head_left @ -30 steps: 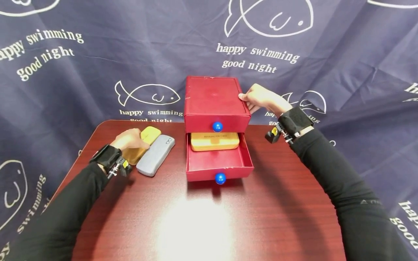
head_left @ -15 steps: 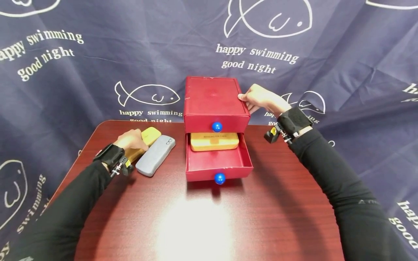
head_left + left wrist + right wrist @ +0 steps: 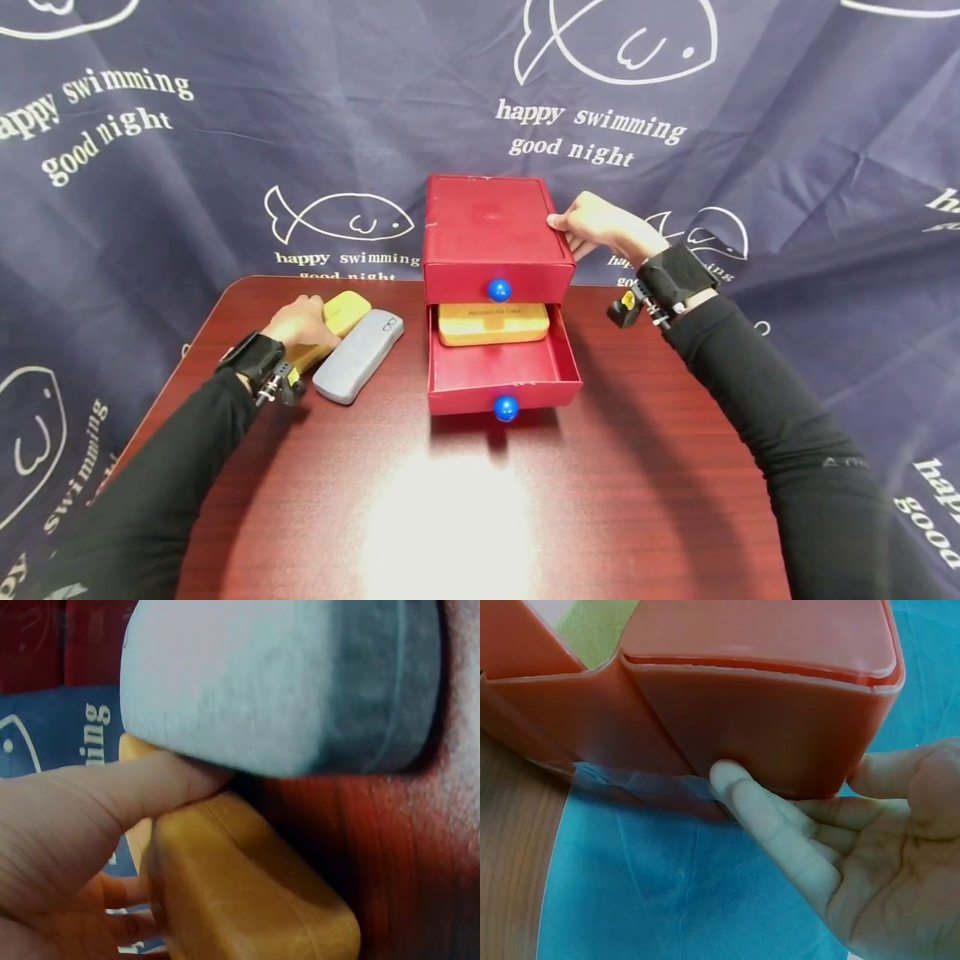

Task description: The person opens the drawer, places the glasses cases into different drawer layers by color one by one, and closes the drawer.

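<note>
Left hand down on the desk, fingers curled round the yellow case, thumb pressed along its top edge where it meets the grey case. Yellow case flat on the desk at the left, touching the grey case just beside it, both angled toward the red drawer box. In the left wrist view, yellow case low in the palm, grey case lying right above the thumb.

Right hand up against the right side of the red drawer box, fingers straight and relaxed, fingertips pressing the wall near the back corner, thumb at the top edge. Gripping nothing, only bracing.

Lower drawer pulled out, another yellow case lying at its back. Upper drawer closed. Blue knob on the upper front, blue knob on the lower front. Dark blue cloth with fish drawings hanging behind.
</note>
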